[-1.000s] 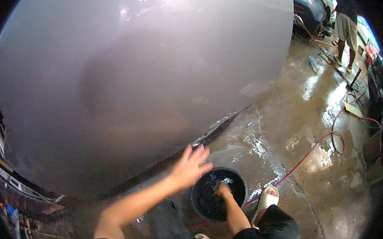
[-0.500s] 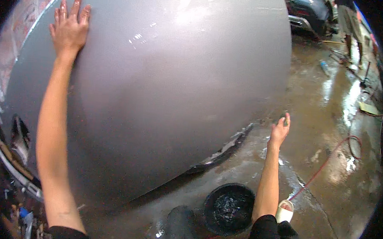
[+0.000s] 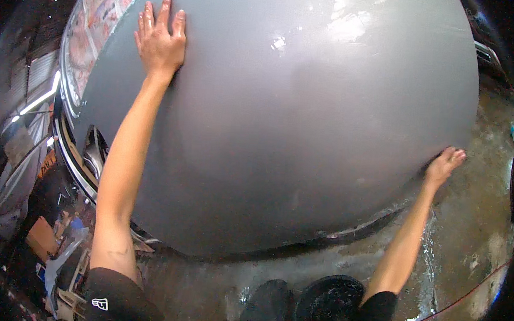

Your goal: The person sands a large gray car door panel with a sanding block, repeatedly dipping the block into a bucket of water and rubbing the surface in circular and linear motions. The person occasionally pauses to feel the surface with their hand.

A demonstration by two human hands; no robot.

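A large, smooth grey car panel (image 3: 305,134), which looks like a bonnet, spreads in front of me with wet, shiny patches near its far side. Flat on its far left part lies my left hand (image 3: 162,43), open, fingers spread and wet. My right hand (image 3: 445,165) is at the panel's right edge, its fingers close together and curled. Something dark shows under that palm, but I cannot make out whether it is a held thing or shadow.
A black tub (image 3: 299,307) stands on the wet floor (image 3: 470,232) by my legs. A red hose (image 3: 466,304) runs along the floor at right. Printed paper (image 3: 91,35) covers the glass at far left. Boards and loose clutter (image 3: 43,238) lie at lower left.
The view has swung left, so the panel appears farther right. My right hand has come from beyond the panel's edge to the edge itself. My left hand stays flat on the panel.
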